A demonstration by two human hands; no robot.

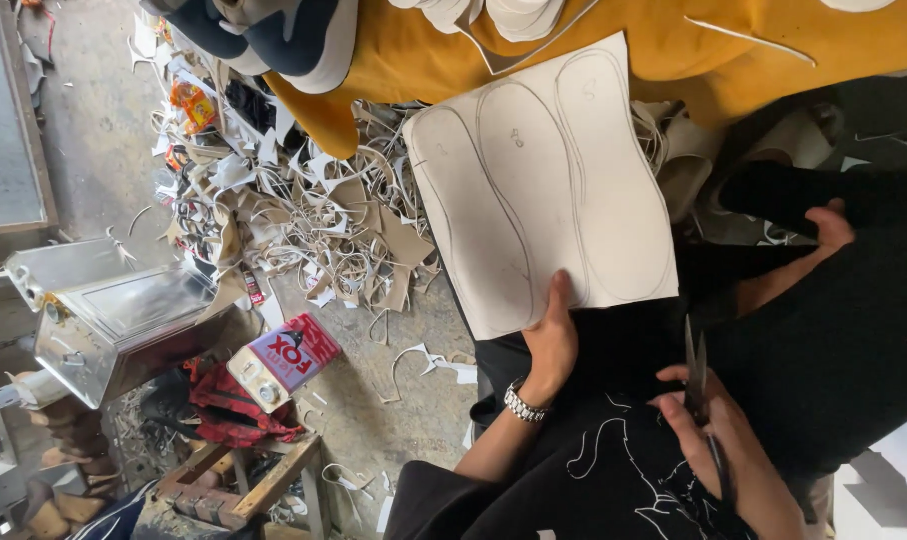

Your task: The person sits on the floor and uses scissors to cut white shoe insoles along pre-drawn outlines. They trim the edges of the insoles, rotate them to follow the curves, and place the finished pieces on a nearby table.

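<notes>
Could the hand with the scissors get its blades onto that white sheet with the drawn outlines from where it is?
Probably yes: the right hand holds the scissors just below the sheet, which the left hand grips, nothing between.

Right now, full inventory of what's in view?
white sheet: one, pencilled sole outlines, on the lap
scissors: one, dark metal, blades closed
offcut pile: many, beige and white strips, on the floor
metal tins: two, silver, left floor
can: one, red and white, lying beside the tins
yellow cloth: one, top
wristwatch: one, silver, left wrist
left hand: grips the sheet's edge
right hand: holds the scissors
</notes>
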